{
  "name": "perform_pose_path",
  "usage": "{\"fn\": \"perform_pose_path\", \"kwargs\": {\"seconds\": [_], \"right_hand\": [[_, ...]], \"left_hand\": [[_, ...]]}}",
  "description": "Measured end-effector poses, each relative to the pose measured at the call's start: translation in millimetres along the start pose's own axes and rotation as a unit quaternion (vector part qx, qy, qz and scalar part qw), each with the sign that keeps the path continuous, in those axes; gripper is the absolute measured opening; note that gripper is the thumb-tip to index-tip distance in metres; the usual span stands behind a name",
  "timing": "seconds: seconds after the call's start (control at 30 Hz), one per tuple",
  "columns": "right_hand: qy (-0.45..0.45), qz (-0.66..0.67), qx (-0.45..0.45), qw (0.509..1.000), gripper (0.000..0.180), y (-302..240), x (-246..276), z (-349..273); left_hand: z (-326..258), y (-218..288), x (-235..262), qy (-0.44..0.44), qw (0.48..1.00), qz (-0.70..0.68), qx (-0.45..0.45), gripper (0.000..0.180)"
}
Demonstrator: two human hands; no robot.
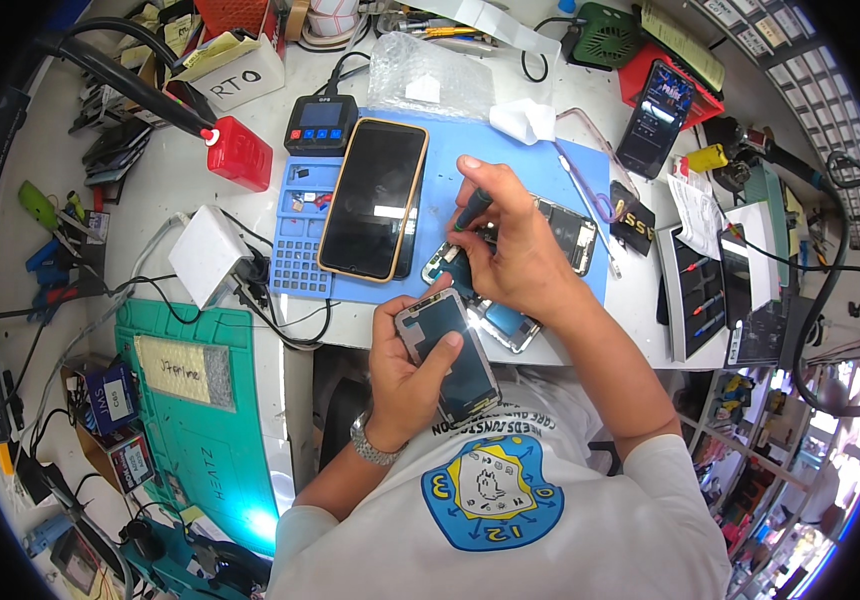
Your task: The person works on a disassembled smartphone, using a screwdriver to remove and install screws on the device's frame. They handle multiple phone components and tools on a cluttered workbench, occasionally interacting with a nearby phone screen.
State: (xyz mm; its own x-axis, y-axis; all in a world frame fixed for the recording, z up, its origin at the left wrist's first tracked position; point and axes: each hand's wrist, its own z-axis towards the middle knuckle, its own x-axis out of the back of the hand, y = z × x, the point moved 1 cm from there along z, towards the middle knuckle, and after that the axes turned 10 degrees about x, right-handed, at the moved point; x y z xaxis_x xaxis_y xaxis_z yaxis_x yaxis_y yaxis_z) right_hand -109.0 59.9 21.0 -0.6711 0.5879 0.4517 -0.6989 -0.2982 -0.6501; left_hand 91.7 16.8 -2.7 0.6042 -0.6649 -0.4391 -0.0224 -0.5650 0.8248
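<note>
My left hand (412, 372), with a silver watch on its wrist, grips a detached phone screen (458, 372), its dark inner side up, close to my shirt. Pinched between the fingers of my right hand (518, 245) is a small dark screwdriver (474, 208), tilted over opened phone parts; its tip is hidden. Below that hand, an opened phone housing (440, 262) lies at the blue mat's front edge, partly covered by my fingers. Another opened phone body (572, 232) rests right of the hand. Left of them, a dark-screened phone in a tan case (374, 195) lies on the blue mat (445, 150).
A small tester (322, 124) and a red bottle (239, 154) stand at the left, near a white power adapter (212, 250) with cables. A lit phone (656, 118) leans against a red bin. Bubble wrap (430, 75) lies behind. A screwdriver case (695, 290) sits right.
</note>
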Motion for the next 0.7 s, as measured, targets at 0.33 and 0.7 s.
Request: {"fn": "perform_pose_path", "kwargs": {"seconds": [0.33, 0.7], "right_hand": [[0.037, 0.079, -0.1, 0.991, 0.102, -0.7, -0.3, 0.8], [0.009, 0.007, -0.139, 0.99, 0.085, -0.6, -6.4, 16.2]], "left_hand": [[-0.4, -0.1, 1.6, -0.003, 1.0, -0.002, 0.004, 0.042], [-0.4, -0.2, 1.0, -0.001, 1.0, -0.005, 0.007, 0.041]]}}
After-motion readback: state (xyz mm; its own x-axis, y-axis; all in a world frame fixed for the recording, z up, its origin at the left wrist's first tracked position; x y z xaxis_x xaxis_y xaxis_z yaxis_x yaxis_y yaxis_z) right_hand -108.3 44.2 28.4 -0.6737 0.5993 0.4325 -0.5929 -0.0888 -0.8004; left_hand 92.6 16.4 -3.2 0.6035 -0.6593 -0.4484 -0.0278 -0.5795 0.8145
